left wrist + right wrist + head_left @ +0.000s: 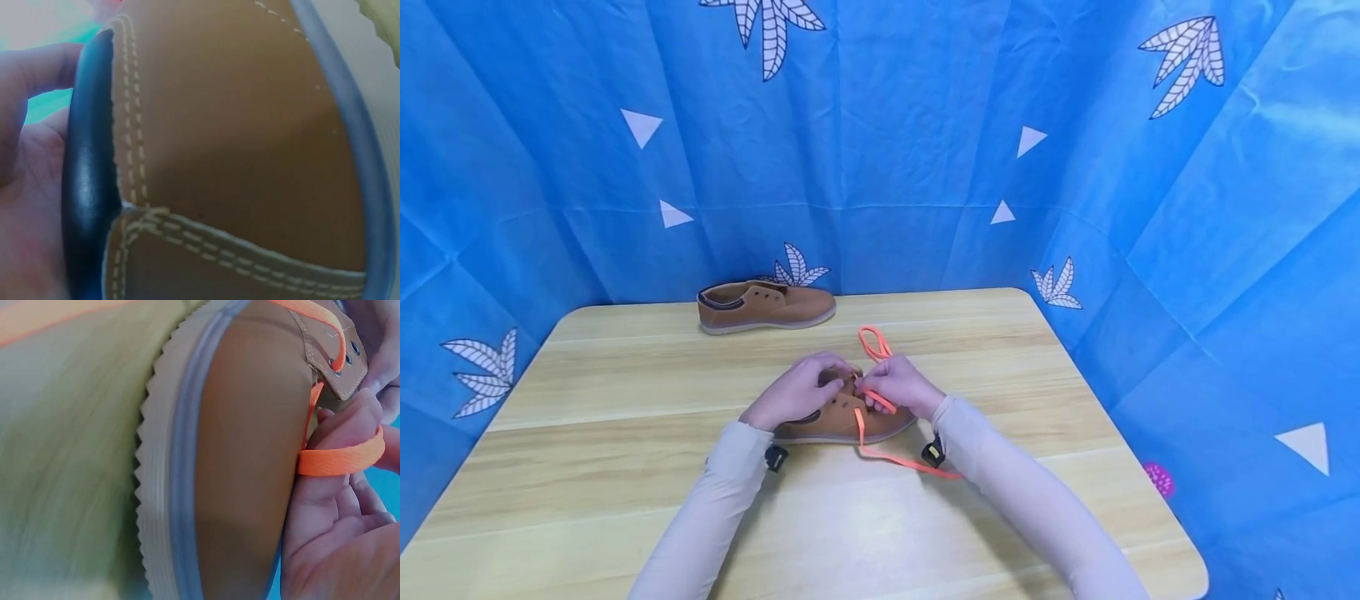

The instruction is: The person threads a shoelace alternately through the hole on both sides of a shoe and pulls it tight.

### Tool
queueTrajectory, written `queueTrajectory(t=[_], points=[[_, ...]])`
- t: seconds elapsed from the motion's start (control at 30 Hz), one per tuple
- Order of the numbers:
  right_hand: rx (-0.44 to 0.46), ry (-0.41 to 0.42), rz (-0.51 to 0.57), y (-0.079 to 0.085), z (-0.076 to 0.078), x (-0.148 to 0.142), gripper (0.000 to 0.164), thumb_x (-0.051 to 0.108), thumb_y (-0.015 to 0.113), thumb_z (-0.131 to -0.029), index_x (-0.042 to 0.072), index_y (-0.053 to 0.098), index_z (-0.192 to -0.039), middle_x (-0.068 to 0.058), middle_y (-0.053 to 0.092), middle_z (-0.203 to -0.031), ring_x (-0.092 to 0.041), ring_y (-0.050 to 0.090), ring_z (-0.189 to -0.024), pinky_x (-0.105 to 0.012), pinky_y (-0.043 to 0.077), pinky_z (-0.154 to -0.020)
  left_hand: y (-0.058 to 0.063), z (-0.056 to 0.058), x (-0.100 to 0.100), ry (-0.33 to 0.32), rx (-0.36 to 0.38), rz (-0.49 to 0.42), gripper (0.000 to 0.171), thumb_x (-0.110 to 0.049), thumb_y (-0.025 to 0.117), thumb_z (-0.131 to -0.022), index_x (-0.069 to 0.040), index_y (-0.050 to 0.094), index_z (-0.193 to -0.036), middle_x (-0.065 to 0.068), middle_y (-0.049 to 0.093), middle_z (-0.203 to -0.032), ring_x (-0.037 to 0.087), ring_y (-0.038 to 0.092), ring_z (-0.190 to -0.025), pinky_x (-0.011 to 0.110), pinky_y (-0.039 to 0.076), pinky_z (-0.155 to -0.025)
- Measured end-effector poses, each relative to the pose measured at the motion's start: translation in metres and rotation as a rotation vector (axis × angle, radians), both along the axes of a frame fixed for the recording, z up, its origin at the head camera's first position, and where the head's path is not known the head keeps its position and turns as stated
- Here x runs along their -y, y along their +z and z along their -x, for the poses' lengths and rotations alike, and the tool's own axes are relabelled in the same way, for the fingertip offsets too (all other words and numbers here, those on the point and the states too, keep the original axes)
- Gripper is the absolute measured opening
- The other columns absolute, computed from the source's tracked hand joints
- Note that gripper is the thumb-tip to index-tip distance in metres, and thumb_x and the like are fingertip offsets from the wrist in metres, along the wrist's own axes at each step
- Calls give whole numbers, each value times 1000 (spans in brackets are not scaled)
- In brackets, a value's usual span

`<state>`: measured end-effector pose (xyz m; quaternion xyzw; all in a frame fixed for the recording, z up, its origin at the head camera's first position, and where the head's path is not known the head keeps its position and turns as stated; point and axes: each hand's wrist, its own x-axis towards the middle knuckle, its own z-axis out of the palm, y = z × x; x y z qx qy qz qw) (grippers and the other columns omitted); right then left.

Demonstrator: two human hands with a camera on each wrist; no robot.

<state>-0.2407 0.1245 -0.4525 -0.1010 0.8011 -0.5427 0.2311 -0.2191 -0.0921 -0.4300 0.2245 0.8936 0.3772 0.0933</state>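
A brown shoe (829, 427) lies on the table between both hands, its toe to the right. An orange shoelace (895, 458) comes out of an eyelet on its near flap and trails over the tabletop. My left hand (797, 390) reaches over the shoe's opening, its fingers curled at the lacing flaps; the left wrist view shows it behind the dark collar (90, 169). My right hand (901, 385) pinches the lace above the tongue area. A band of lace (340, 459) crosses its fingers in the right wrist view. The exact fingertip contact is partly hidden.
A second brown shoe (767, 307), with no lace in its visible eyelets, stands at the back edge of the wooden table (625, 467). A loop of orange lace (872, 340) lies beyond my right hand. Blue patterned cloth (917, 150) hangs behind and beside the table.
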Motion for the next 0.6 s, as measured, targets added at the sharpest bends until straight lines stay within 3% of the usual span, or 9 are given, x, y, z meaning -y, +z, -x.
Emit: queueTrajectory(t=[0.23,0.47,0.6], points=[[-41,-63,16,-1,-3,6,27,16,65,-101,-1,78,-84,3,67,-60,-6,59,-50,-19,47,-48,-2,0,0,-4,2,-11,29,-12,61,-101,-10,68,-129,7,69,-128,27,65,-123,50,51,-110],[-164,-181,-5,-9,-6,12,15,16,75,-95,1,71,-94,-8,74,-68,-11,65,-50,-24,54,-48,-3,0,1,-4,6,-20,27,-12,61,-101,-10,70,-127,7,69,-127,27,65,-122,50,51,-109],[-237,-149,-22,-11,-1,11,23,13,78,-92,1,63,-105,-12,76,-75,-10,64,-51,-23,51,-47,-4,0,3,-2,5,-31,22,-12,61,-101,-11,71,-121,7,70,-123,25,66,-117,50,53,-106]])
